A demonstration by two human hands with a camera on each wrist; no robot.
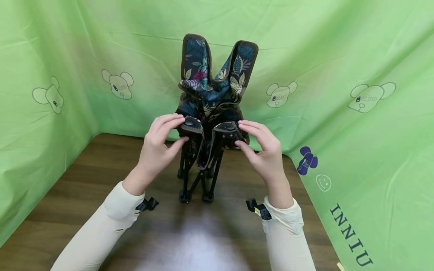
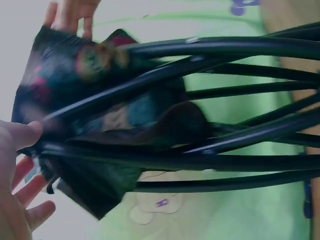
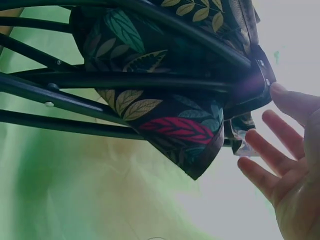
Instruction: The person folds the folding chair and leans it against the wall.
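A small folding chair [image 1: 217, 86] with a black frame and dark leaf-print fabric stands half folded on the wooden table [image 1: 84, 180], its two back flaps pointing up. My left hand [image 1: 183, 130] pinches the chair's left front corner, fingers over the top and thumb beneath. My right hand [image 1: 239, 133] pinches the right front corner the same way. In the left wrist view my thumb [image 2: 25, 135] presses the fabric corner beside the black rods [image 2: 225, 47]. In the right wrist view my thumb [image 3: 292, 100] touches the frame corner above the leaf fabric [image 3: 170, 125].
Green cloth [image 1: 356, 56] printed with mouse-head figures hangs close behind and on both sides of the table. The chair's black feet [image 1: 194, 195] rest mid-table. Both arms wear cream sleeves [image 1: 101, 226] with black clips at the wrists.
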